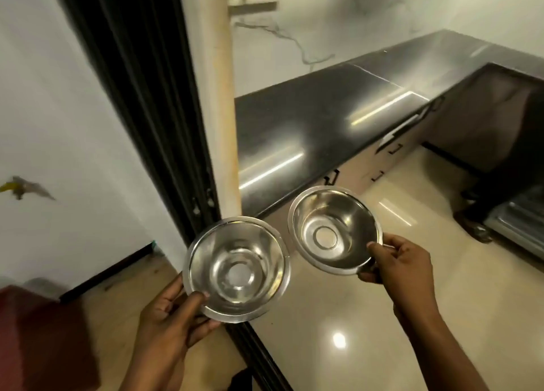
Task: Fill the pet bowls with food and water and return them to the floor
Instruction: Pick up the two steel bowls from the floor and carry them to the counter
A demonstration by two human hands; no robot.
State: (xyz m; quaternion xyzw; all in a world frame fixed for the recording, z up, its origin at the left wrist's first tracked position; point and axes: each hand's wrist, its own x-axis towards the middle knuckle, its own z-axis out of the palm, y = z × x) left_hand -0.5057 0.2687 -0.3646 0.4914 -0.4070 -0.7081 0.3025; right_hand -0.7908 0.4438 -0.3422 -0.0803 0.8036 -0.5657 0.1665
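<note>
I hold two shiny steel pet bowls in front of me, both with nothing inside. My left hand (173,317) grips the near rim of the left bowl (237,268), thumb on top of the rim. My right hand (397,262) pinches the right rim of the right bowl (334,229), which tilts slightly toward me. The two bowls are apart, side by side, above the doorway threshold.
A black stone counter (309,126) runs ahead along a marbled wall. Below it are drawers with black handles (332,177). A dark door frame (164,111) and a beige pillar (220,96) stand left of the counter. Glossy cream floor (382,332) lies ahead; a red object (38,332) is at bottom left.
</note>
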